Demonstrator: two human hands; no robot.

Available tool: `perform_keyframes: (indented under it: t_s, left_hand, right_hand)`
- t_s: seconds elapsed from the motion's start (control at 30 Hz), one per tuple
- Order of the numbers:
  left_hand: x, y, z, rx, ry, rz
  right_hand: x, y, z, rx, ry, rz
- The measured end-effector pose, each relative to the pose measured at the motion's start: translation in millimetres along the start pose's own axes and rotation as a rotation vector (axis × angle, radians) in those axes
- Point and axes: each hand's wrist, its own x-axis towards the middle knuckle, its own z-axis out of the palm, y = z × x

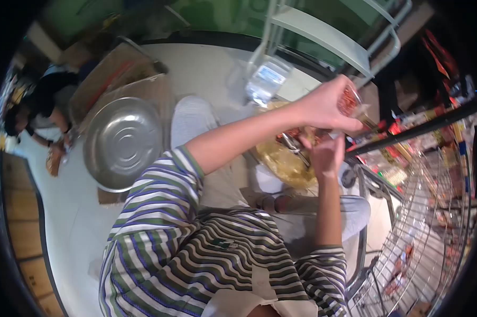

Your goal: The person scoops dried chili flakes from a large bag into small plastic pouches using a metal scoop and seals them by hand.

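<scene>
My left hand (331,105) is raised at the right, wrapped round a clear plastic container (349,101) with small red pieces inside. Just below it is my right hand (325,156), thumb spread away from the fingers; the fingertips are partly covered by my left hand, and I see nothing held. Beside and behind the right hand lies a yellow plastic bag (286,166), its mouth showing dark red contents. A shiny metal utensil (294,145), its kind unclear, rests in the bag. Beyond my left forearm is a pack of clear plastic (270,78).
A wide metal basin (124,145) stands on cardboard at the left. Farther left, a person (45,108) bends over a small brown item. A white step ladder (323,37) is at the back. Wire baskets (423,222) with packaged goods line the right.
</scene>
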Motion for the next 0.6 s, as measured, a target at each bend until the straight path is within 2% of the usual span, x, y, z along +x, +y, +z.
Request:
perform_keyframes:
  t_s: [0.03,0.1,0.2,0.3,0.5,0.6]
  left_hand:
    - [4.2,-7.3,-0.3,0.034,0.005,0.046]
    - [10.0,-22.9,0.0,0.052,0.044,0.153]
    - [16.7,-43.2,-1.7,-0.149,0.022,0.093]
    - [19.3,-51.2,-2.5,-0.124,0.007,0.032]
    - [28.4,-79.4,-5.1,-0.126,-0.09,-0.036]
    - [29.3,-84.1,-4.1,-0.107,-0.047,-0.034]
  right_hand:
    - [-0.7,-0.3,-8.2,0.056,-0.082,0.152]
    - [-4.4,9.9,-8.9,0.348,-0.173,0.313]
    - [-9.3,22.3,12.7,0.59,-0.046,0.261]
    - [-7.5,37.6,11.5,0.756,-0.051,0.201]
    - [1.7,58.1,2.8,0.765,0.051,0.14]
    - [10.0,61.1,-3.9,0.747,0.044,0.147]
